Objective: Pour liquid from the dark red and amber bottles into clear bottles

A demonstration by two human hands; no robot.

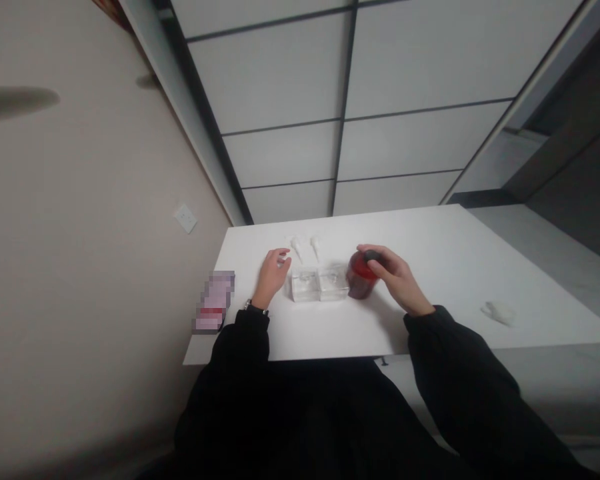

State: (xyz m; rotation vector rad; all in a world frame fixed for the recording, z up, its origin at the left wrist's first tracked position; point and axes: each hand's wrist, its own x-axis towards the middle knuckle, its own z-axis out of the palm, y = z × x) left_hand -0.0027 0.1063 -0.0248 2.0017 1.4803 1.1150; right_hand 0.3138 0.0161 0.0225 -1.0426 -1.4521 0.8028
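My right hand (393,275) rests on top of a dark red round container (361,275) on the white table (430,253), fingers curled over its dark lid knob. My left hand (273,275) lies on the table with fingers loosely apart, holding nothing, just left of two clear square containers (319,284) standing side by side. Two small white dropper-like pieces (305,247) lie behind the clear containers.
A blurred purple and red packet (214,303) lies at the table's left edge. A crumpled white wad (500,312) sits near the right front edge. A beige wall with a socket (185,218) is on the left; white panelled doors stand behind.
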